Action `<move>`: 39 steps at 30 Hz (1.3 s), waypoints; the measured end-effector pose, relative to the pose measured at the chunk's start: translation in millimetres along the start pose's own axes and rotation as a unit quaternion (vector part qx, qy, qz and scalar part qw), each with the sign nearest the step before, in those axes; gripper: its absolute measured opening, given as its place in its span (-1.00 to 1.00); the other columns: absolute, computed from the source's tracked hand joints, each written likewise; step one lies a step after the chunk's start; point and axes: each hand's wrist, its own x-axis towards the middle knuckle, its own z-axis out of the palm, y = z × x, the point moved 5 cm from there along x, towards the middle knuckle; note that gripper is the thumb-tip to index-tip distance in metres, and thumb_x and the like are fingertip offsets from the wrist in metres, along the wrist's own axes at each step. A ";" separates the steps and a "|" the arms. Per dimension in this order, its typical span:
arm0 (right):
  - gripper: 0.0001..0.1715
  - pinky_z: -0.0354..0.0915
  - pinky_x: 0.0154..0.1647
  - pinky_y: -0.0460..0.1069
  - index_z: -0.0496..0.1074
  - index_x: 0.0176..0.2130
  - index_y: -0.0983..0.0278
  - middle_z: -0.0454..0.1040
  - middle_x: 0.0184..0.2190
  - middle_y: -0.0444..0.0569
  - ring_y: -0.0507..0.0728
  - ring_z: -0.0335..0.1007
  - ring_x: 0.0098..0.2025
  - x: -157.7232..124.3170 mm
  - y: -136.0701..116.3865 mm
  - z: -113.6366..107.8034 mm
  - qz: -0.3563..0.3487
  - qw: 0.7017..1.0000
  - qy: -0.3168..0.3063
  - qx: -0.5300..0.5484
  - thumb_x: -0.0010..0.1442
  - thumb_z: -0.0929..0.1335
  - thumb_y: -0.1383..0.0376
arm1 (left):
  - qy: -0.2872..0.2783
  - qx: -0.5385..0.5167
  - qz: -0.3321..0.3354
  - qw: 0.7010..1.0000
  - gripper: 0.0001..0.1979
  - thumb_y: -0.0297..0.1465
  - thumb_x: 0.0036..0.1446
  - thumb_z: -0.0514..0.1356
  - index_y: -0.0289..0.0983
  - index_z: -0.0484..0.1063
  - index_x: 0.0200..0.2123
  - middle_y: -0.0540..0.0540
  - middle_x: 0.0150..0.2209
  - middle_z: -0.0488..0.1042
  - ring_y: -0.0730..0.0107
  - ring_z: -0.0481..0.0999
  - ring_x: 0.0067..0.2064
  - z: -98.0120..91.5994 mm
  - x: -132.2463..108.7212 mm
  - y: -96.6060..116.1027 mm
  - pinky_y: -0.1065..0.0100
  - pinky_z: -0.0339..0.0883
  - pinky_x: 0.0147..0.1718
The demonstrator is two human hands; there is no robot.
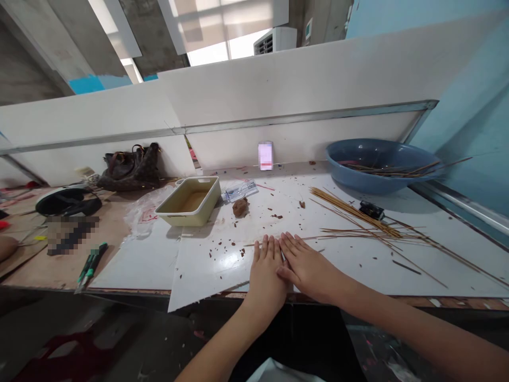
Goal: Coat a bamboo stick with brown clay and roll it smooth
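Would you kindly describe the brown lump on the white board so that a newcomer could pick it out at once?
Across the white board, beyond and left of the left hand, find the pale yellow rectangular plastic tub. To its right, in front of a clear plastic packet, sits the rounded brown lump. It is far bigger than the brown crumbs around it.

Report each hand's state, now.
Left hand: open, palm down, fingers over a thin stick.
Right hand: open, palm down, against the left hand.

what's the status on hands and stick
Left hand and right hand palms down, side by side. Thin stick end showing beside left hand. Brown crumbs scattered nearby.
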 end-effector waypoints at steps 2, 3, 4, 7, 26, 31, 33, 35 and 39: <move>0.04 0.00 0.59 0.34 0.13 0.50 0.61 0.09 0.51 0.42 0.41 -0.01 0.58 7.3 2.5 -4.2 0.008 1.000 -0.010 -0.005 0.55 0.02 -0.18 | -0.017 -0.005 -0.009 1.000 -0.37 -0.29 0.52 -0.07 -0.38 0.11 0.55 -0.29 0.54 0.13 -0.04 0.04 0.58 -2.6 4.7 -2.5 -0.12 -0.08 0.54; 0.04 0.00 0.59 0.34 0.14 0.49 0.62 0.09 0.51 0.44 0.42 0.01 0.58 14.2 5.4 -6.5 0.011 1.000 -0.017 -0.007 0.55 0.02 -0.18 | -0.030 -0.009 -0.018 0.999 -0.37 -0.30 0.51 -0.06 -0.40 0.11 0.54 -0.31 0.54 0.12 -0.05 0.02 0.59 -3.8 10.5 -4.9 -0.13 -0.09 0.54; 0.03 0.00 0.58 0.34 0.15 0.49 0.62 0.10 0.50 0.45 0.42 0.01 0.57 21.6 9.0 -8.9 0.017 1.000 -0.017 -0.008 0.55 0.03 -0.18 | -0.042 -0.013 -0.028 0.999 -0.36 -0.30 0.49 -0.03 -0.43 0.12 0.53 -0.33 0.54 0.10 -0.07 0.00 0.59 -4.6 17.0 -7.4 -0.15 -0.11 0.55; 0.02 0.00 0.59 0.33 0.15 0.49 0.62 0.09 0.50 0.46 0.42 -0.03 0.58 34.2 16.1 -10.0 0.023 1.000 -0.016 -0.012 0.55 0.04 -0.17 | -0.044 -0.021 -0.052 0.997 -0.34 -0.31 0.46 0.01 -0.44 0.13 0.53 -0.34 0.54 0.10 -0.10 -0.02 0.60 -5.2 27.8 -11.8 -0.21 -0.14 0.55; 0.06 0.07 0.56 0.35 0.16 0.49 0.63 0.10 0.50 0.47 0.43 0.02 0.57 2.0 5.2 -3.3 -0.012 1.000 0.016 -0.023 0.54 0.05 -0.20 | 0.038 -0.005 -0.033 0.999 -0.39 -0.26 0.52 -0.05 -0.45 0.24 0.49 -0.36 0.49 0.24 -0.08 0.09 0.57 -6.2 -5.4 -4.9 -0.21 -0.13 0.54; -0.01 0.10 0.55 0.36 0.14 0.51 0.58 0.07 0.52 0.42 0.42 -0.02 0.58 -23.3 -9.7 -10.2 -0.018 0.998 0.055 -0.019 0.55 0.07 -0.15 | 0.053 -0.003 -0.024 0.998 -0.37 -0.28 0.50 -0.02 -0.41 0.15 0.53 -0.35 0.52 0.18 -0.12 0.00 0.59 -6.6 -24.0 3.7 -0.27 -0.11 0.53; -0.02 0.07 0.56 0.36 0.14 0.51 0.59 0.06 0.52 0.41 0.42 -0.03 0.59 -15.6 -10.1 -13.7 -0.007 0.999 0.049 -0.010 0.56 0.05 -0.15 | 0.038 -0.016 0.015 0.999 -0.25 -0.23 0.44 0.08 -0.38 0.03 0.57 -0.35 0.55 0.07 -0.18 -0.05 0.60 -6.4 -17.2 10.5 -0.30 -0.12 0.52; -0.01 0.06 0.57 0.34 0.15 0.50 0.60 0.10 0.51 0.41 0.40 0.01 0.58 -1.3 -7.9 -13.8 0.008 1.000 0.020 0.008 0.57 0.00 -0.14 | 0.022 -0.027 0.036 0.999 -0.17 -0.18 0.39 0.13 -0.33 -0.05 0.59 -0.34 0.57 0.03 -0.22 -0.05 0.59 -5.4 -5.6 14.0 -0.33 -0.12 0.52; 0.03 0.01 0.58 0.36 0.14 0.49 0.63 0.11 0.50 0.45 0.40 -0.01 0.58 23.0 -1.0 -10.5 0.038 0.999 -0.016 0.030 0.57 -0.08 -0.13 | 0.018 -0.022 0.005 1.000 -0.24 -0.23 0.43 0.09 -0.26 -0.02 0.59 -0.29 0.55 0.09 -0.21 0.01 0.58 -2.6 15.0 7.3 -0.34 -0.13 0.51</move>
